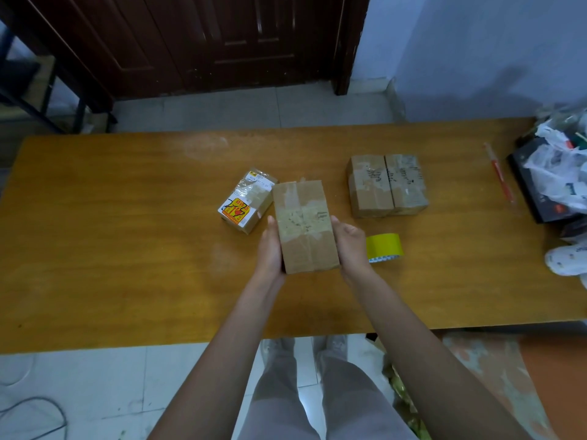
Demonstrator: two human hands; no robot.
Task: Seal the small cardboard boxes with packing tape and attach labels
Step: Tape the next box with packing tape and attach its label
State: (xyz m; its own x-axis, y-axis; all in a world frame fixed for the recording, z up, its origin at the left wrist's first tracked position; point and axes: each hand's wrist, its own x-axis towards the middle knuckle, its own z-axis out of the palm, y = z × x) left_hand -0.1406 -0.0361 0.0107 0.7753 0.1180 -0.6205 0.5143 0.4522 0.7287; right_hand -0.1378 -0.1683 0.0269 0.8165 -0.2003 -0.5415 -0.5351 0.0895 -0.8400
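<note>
Grey-trousered legs [305, 385] of the person stand on the tiled floor [95, 376] at the near edge of the table [127, 249]; both forearms reach out over it.

Item 1: labelled box [246, 201], lying flat on the table just beyond and left of the left fingers; yellow-and-red sticker on its near end, clear tape across the top.

Item 2: left hand [270, 249], fingers pressed along the left side of the held box, gripping it.

Item 3: held box [306, 227], small brown cardboard, clamped between the two sets of fingers; tape strips crossing on its top face, far end pointing away from the person.

Item 4: right hand [349, 246], fingers pressed along the right side of the same box, gripping it.

Item 5: roll of yellow tape [384, 247], on the table just right of the right fingers.

Item 6: two taped boxes [387, 185], side by side and touching, beyond and right of the right fingers.

Item 7: red pen [500, 173], further right.

Item 8: plastic bags [559, 163] heaped at the table's right end.
</note>
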